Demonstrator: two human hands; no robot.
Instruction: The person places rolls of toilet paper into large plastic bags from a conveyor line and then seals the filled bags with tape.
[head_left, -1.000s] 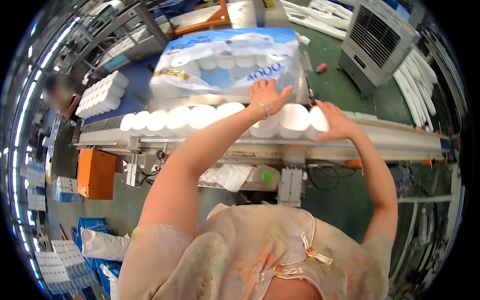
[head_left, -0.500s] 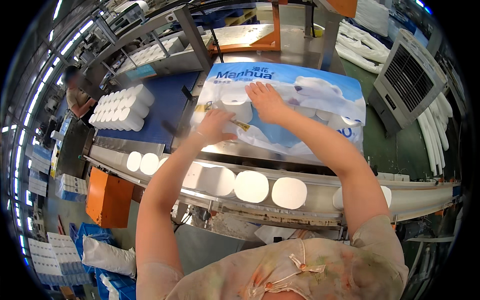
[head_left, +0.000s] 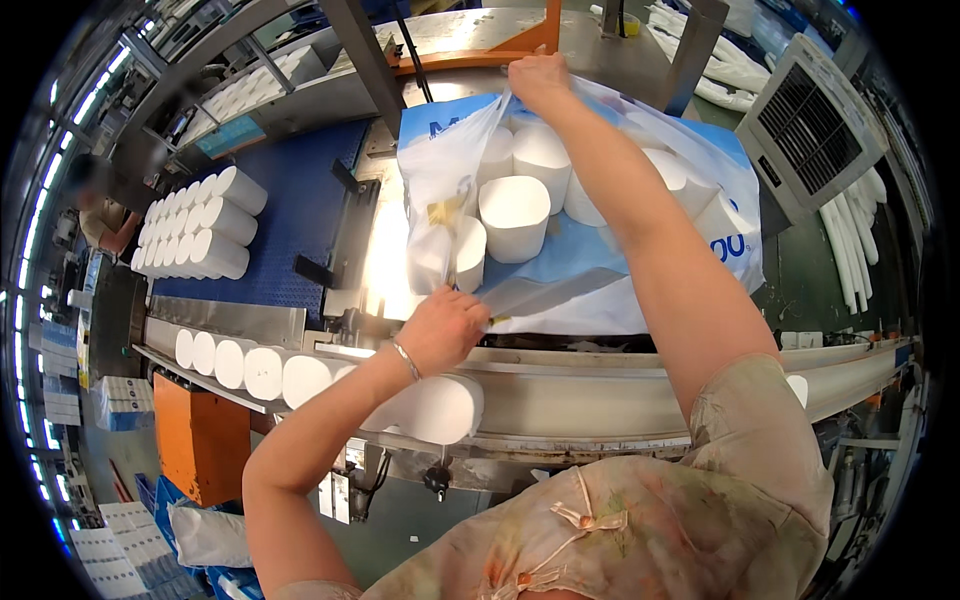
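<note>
A large blue-and-white plastic bag [head_left: 700,215] lies on its side on a metal table [head_left: 470,40], its open mouth facing me, with several white paper rolls [head_left: 514,212] standing inside. My right hand [head_left: 540,78] is raised at the far side and pinches the upper edge of the bag mouth. My left hand [head_left: 445,328] grips the lower edge of the mouth at the near side, beside the rail. Between the two hands the bag mouth is stretched wide.
A row of white rolls [head_left: 260,368] lies in a metal trough along the near edge. More rolls [head_left: 195,230] rest on a blue conveyor belt [head_left: 290,215] at left. A grey fan unit [head_left: 810,125] stands at right. An orange cabinet [head_left: 200,440] is below; another person [head_left: 100,215] is far left.
The bag, lying flat under both palms before, is now pulled open. My right hand has risen to its top edge, my left hand has dropped to its near edge, and rolls show inside.
</note>
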